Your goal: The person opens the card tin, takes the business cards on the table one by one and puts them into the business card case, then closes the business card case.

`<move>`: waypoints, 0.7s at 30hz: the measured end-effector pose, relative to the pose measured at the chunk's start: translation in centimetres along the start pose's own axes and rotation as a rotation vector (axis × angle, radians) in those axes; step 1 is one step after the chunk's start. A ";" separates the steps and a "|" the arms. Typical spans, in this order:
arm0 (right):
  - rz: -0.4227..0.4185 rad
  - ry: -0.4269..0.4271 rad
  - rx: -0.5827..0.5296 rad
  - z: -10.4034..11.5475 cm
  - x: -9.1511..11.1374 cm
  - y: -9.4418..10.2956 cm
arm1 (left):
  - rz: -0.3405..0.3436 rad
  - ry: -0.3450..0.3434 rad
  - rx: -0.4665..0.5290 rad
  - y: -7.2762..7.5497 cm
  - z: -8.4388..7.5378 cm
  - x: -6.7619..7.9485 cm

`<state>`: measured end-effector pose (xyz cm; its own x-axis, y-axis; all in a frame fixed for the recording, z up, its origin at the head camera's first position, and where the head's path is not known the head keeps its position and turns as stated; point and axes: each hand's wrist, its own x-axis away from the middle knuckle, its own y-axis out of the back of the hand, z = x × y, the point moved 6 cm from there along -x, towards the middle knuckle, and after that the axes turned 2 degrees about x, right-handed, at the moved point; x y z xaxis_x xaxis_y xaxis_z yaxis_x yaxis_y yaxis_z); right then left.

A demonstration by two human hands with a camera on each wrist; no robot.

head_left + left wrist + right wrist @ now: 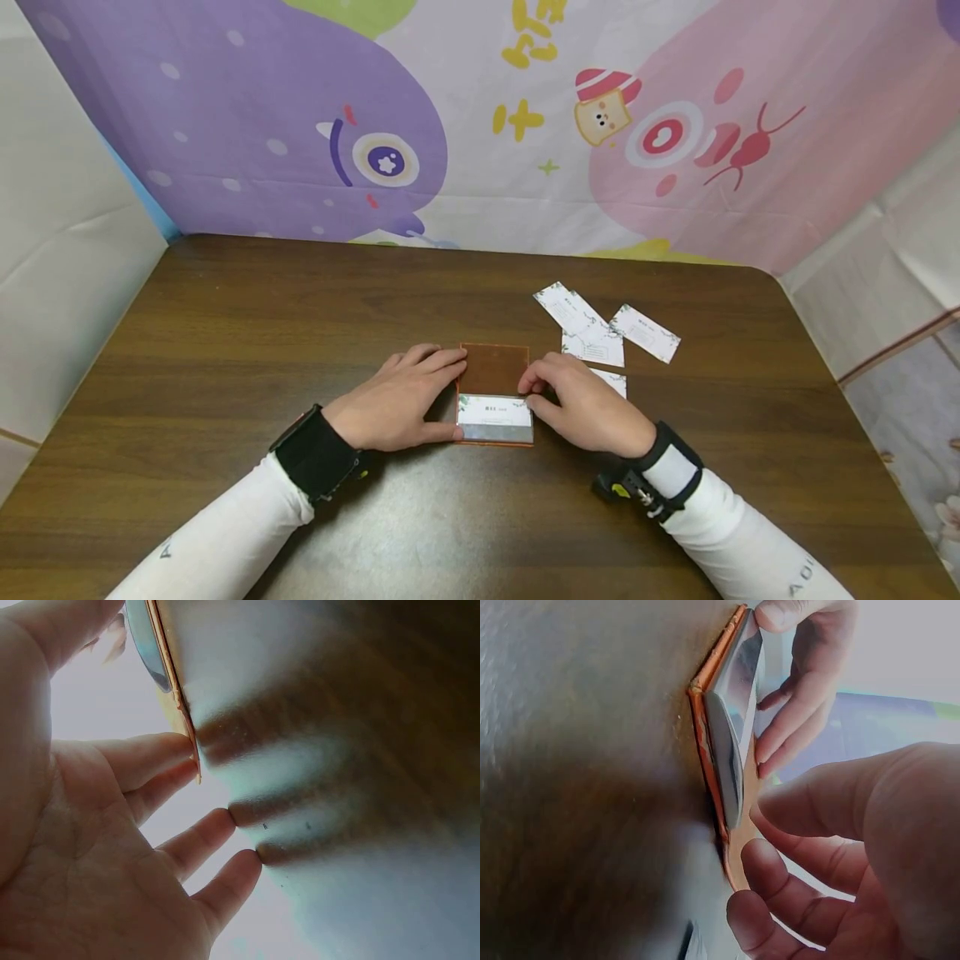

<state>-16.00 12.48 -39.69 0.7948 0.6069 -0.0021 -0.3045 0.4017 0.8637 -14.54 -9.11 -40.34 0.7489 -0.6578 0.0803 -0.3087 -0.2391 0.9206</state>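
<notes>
A brown card case (493,367) lies unfolded on the table, its cover away from me and a silvery metal holder (723,750) on the near half. A white printed card (491,410) with leaf decoration sits in the holder, its lower part behind the grey band. My left hand (397,402) steadies the case from the left, thumb at the near corner and fingertips along the far left edge. At the card's far right corner, my right hand (588,408) pinches with thumb and forefinger; its other fingers bend loosely beside the cover.
Several similar white cards lie scattered right of the case: an overlapping pair with an upper card (566,307), a separate one (647,333), and one (611,382) partly behind my right hand. A cartoon-printed cloth (480,125) hangs behind the wooden table (262,333).
</notes>
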 end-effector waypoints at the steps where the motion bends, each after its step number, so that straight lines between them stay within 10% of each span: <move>1: -0.002 -0.003 -0.004 0.0 0.1 0.1 | 0.002 0.001 0.000 0.0 0.0 0.0; 21: -0.063 -0.053 -0.035 -1.8 1.4 2.0 | 0.002 0.003 -0.002 0.0 0.0 0.0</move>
<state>-16.46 15.35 -38.85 0.8392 0.5430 -0.0286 -0.2701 0.4620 0.8447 -14.49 -9.13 -40.33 0.7499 -0.6563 0.0833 -0.3093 -0.2364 0.9211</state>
